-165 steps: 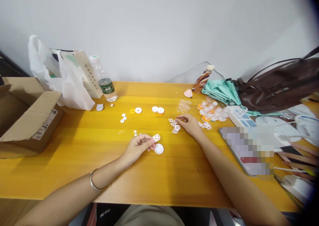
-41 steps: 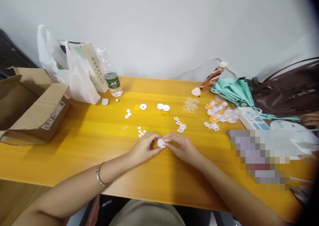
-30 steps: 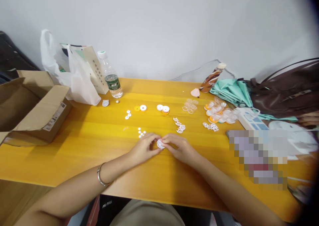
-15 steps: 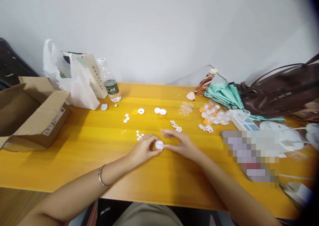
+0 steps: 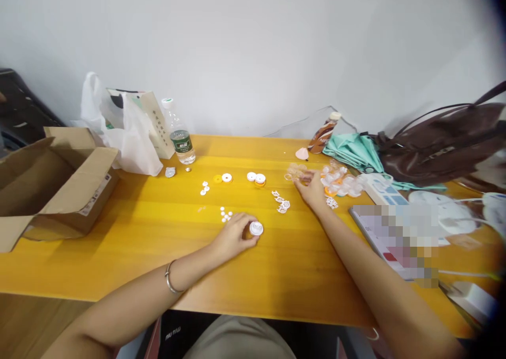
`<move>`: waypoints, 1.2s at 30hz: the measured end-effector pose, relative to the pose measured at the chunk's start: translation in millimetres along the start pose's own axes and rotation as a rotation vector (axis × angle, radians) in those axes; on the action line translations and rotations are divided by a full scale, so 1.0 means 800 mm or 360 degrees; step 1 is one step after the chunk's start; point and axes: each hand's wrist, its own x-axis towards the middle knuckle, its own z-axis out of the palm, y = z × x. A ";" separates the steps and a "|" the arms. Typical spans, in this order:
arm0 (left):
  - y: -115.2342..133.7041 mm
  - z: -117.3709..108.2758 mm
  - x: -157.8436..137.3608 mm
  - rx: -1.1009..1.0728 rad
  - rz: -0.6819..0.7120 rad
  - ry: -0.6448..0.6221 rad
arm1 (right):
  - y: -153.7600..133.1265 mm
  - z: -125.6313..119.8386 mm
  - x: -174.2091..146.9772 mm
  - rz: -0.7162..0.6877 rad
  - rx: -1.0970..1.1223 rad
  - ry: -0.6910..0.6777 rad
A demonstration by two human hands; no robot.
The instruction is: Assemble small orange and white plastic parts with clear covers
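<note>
hands apart: left (image 5: 233, 239) around white disc (image 5: 256, 227), right (image 5: 311, 191) forward at clear pieces (image 5: 291, 172)

A slim silvery bangle (image 5: 167, 279) rings the left forearm (image 5: 134, 303); both hands (image 5: 233, 238) (image 5: 312, 192) are bare; the lower clothing (image 5: 239, 340) is greyish-beige.

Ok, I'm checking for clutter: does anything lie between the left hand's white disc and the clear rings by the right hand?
Yes: the white openwork pieces lie on the table between the white disc and the clear rings.
</note>
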 end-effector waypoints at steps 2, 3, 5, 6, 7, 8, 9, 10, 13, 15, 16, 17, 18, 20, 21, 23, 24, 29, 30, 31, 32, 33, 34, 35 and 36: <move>0.001 -0.001 0.000 -0.0005 0.0004 0.0000 | -0.009 -0.003 -0.008 -0.0017 0.0022 0.0127; 0.001 -0.001 0.000 -0.0007 0.0003 0.0000 | -0.017 -0.005 -0.016 -0.0055 0.0059 0.0230; 0.000 -0.002 0.000 -0.0012 -0.0004 -0.0005 | -0.039 -0.008 -0.045 -0.0219 0.0238 0.0379; -0.001 -0.001 0.000 -0.0018 -0.0006 -0.0012 | -0.051 -0.009 -0.065 -0.0298 0.0352 0.0304; -0.002 -0.001 0.000 -0.0026 -0.0007 -0.0019 | -0.063 -0.008 -0.086 -0.0365 0.0439 0.0170; -0.002 -0.001 0.000 -0.0036 -0.0004 -0.0021 | -0.075 -0.006 -0.107 -0.0426 0.0476 -0.0058; -0.003 0.000 0.000 -0.0045 0.0000 -0.0025 | -0.085 -0.004 -0.128 -0.0496 0.0470 -0.0272; -0.003 0.000 0.000 -0.0052 0.0003 -0.0026 | -0.093 -0.001 -0.146 -0.0573 0.0440 -0.0456; -0.002 -0.001 0.001 -0.0071 0.0010 -0.0034 | -0.103 0.003 -0.178 -0.0783 0.0403 -0.0746; -0.001 -0.002 0.000 -0.0086 0.0011 -0.0038 | -0.102 0.003 -0.182 -0.0851 0.0376 -0.0783; -0.001 -0.003 0.000 -0.0093 0.0011 -0.0037 | -0.101 0.003 -0.181 -0.0865 0.0360 -0.0782; -0.001 -0.003 0.000 -0.0099 0.0010 -0.0037 | -0.099 0.002 -0.180 -0.0869 0.0350 -0.0769; -0.001 -0.003 0.000 -0.0102 0.0010 -0.0035 | -0.097 0.002 -0.178 -0.0866 0.0348 -0.0747; -0.001 -0.004 -0.001 -0.0099 0.0003 -0.0040 | -0.095 0.001 -0.175 -0.0853 0.0362 -0.0693; -0.001 -0.004 -0.001 -0.0095 -0.0005 -0.0046 | -0.094 0.001 -0.174 -0.0853 0.0362 -0.0685; -0.001 -0.004 -0.001 -0.0092 -0.0021 -0.0048 | -0.093 0.003 -0.173 -0.0885 0.0318 -0.0761; -0.001 -0.004 -0.001 -0.0098 -0.0025 -0.0044 | -0.093 0.004 -0.173 -0.0908 0.0279 -0.0826; -0.003 -0.002 -0.001 -0.0198 -0.0041 -0.0036 | -0.088 0.010 -0.168 -0.0944 0.0242 -0.0992; -0.004 -0.002 -0.001 -0.0219 -0.0045 -0.0040 | -0.087 0.010 -0.167 -0.0932 0.0261 -0.1013; -0.004 -0.002 -0.001 -0.0240 -0.0051 -0.0042 | -0.086 0.008 -0.166 -0.0904 0.0277 -0.1038; -0.005 -0.002 -0.001 -0.0263 -0.0062 -0.0043 | -0.086 0.006 -0.164 -0.0867 0.0287 -0.1074; -0.006 -0.002 -0.001 -0.0292 -0.0082 -0.0041 | -0.087 0.004 -0.163 -0.0821 0.0294 -0.1118; -0.007 -0.003 -0.001 -0.0333 -0.0109 -0.0036 | -0.088 0.001 -0.162 -0.0773 0.0306 -0.1169; -0.008 -0.003 0.000 -0.0393 -0.0144 -0.0029 | -0.089 -0.002 -0.161 -0.0729 0.0325 -0.1230; -0.008 -0.004 0.001 -0.0482 -0.0185 -0.0027 | -0.091 -0.004 -0.160 -0.0689 0.0357 -0.1283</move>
